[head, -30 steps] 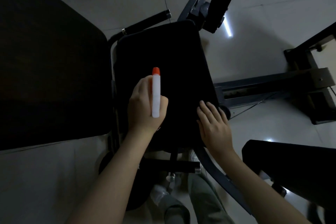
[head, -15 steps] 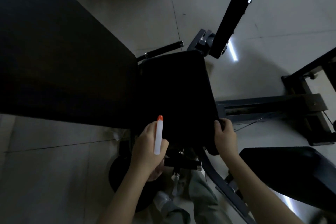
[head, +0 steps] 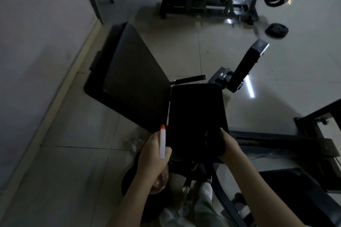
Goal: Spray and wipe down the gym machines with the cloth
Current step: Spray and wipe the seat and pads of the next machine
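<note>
Since a second ago our view has lifted, and our right hand [head: 229, 147] has slid from flat on the seat [head: 195, 112] to its near right corner. The thumb lies on top and the fingers are lost in the dark, so we cannot tell what they grip or make out the cloth. Our left hand [head: 153, 156] is wrapped round the spray bottle [head: 162, 143], orange tip up, just beside the seat's left edge, below the back pad [head: 132, 79].
</note>
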Tool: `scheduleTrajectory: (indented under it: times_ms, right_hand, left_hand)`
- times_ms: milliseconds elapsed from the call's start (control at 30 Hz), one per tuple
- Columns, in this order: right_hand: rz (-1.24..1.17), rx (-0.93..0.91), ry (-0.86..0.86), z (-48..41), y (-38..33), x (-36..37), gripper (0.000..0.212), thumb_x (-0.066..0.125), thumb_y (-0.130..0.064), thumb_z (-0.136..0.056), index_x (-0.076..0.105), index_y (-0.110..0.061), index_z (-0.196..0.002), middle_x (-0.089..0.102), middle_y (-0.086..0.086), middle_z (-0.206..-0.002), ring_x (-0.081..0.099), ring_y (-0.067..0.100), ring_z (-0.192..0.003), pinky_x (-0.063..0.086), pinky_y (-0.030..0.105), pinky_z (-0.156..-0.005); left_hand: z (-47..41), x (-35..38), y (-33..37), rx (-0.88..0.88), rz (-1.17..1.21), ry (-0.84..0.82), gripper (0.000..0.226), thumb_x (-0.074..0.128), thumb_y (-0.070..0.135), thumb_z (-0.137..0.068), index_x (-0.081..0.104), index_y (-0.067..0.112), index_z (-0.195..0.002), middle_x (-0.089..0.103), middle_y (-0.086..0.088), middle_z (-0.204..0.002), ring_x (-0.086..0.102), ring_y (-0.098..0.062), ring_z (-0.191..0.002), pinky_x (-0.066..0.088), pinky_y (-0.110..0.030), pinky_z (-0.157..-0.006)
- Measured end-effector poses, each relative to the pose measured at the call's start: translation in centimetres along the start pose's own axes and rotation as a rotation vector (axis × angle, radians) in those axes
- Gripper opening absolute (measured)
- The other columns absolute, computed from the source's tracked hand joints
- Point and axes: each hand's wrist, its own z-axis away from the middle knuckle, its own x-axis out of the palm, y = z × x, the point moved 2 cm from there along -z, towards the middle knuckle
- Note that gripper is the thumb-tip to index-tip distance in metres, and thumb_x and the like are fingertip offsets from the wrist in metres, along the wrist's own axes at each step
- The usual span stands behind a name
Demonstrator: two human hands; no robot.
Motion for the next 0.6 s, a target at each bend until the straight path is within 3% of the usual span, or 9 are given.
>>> scheduleTrajectory:
  times_ms: [33,100,233,433,533,600]
  right_hand:
    - [-0.031,0.015,-0.039,0.8,0.0,1.1,0.035,0.04,-0.032,-0.101,0.055,-0.005,-0.117,0.061,0.008,-0.108,0.058,0.028,-0.103,0.046,0.036,-0.083]
    - [-0.05,0.011,-0.113,2.7,0.0,3.1,0.028,0.038,-0.028,-0.102,0.056,-0.008,-0.106,0.06,0.008,-0.093,0.059,0.023,-0.084,0.046,0.034,-0.073]
    - [-0.019,0.0,-0.202,5.3,0.3,6.3,0.027,0.035,-0.027,-0.102,0.056,-0.01,-0.107,0.057,0.009,-0.085,0.056,0.022,-0.074,0.046,0.034,-0.071]
    - [-0.017,0.005,-0.313,7.0,0.6,9.3,0.028,0.041,-0.03,-0.097,0.057,-0.008,-0.093,0.058,0.011,-0.083,0.055,0.024,-0.072,0.045,0.036,-0.071]
    - [0.052,0.023,-0.304,6.3,0.0,10.2,0.022,0.047,-0.028,-0.095,0.058,-0.009,-0.096,0.06,0.011,-0.088,0.058,0.024,-0.076,0.047,0.038,-0.074]
    - [0.091,0.038,-0.31,5.8,-0.7,11.1,0.018,0.047,-0.025,-0.095,0.056,-0.009,-0.092,0.059,0.011,-0.085,0.058,0.024,-0.074,0.047,0.038,-0.075]
  left_hand:
    - [0.2,-0.6,0.1,-0.006,-0.002,0.01,0.032,0.053,0.012,-0.088,0.051,0.01,-0.12,0.053,0.009,-0.084,0.053,-0.005,-0.071,0.047,-0.018,-0.063]
    - [0.8,-1.9,0.5,-0.029,0.01,0.019,0.024,0.052,0.013,-0.089,0.052,0.011,-0.113,0.055,0.004,-0.082,0.054,-0.008,-0.067,0.044,-0.016,-0.058]
    - [1.5,-4.2,0.8,-0.089,0.017,0.014,0.011,0.054,0.012,-0.087,0.046,0.019,-0.09,0.052,0.003,-0.076,0.054,-0.013,-0.066,0.047,-0.025,-0.06]
    - [1.8,-6.8,1.5,-0.155,0.003,0.121,0.024,0.054,0.017,-0.091,0.053,0.013,-0.114,0.058,0.0,-0.087,0.057,-0.012,-0.076,0.046,-0.022,-0.063]
    - [1.3,-8.4,2.7,-0.192,-0.004,0.275,0.003,0.054,0.016,-0.091,0.053,0.014,-0.093,0.057,-0.003,-0.077,0.057,-0.016,-0.07,0.037,-0.013,-0.052]
    - [0.6,-9.4,3.6,-0.201,-0.039,0.356,0.004,0.053,0.015,-0.091,0.052,0.018,-0.095,0.053,0.002,-0.072,0.051,-0.008,-0.062,0.038,-0.012,-0.049]
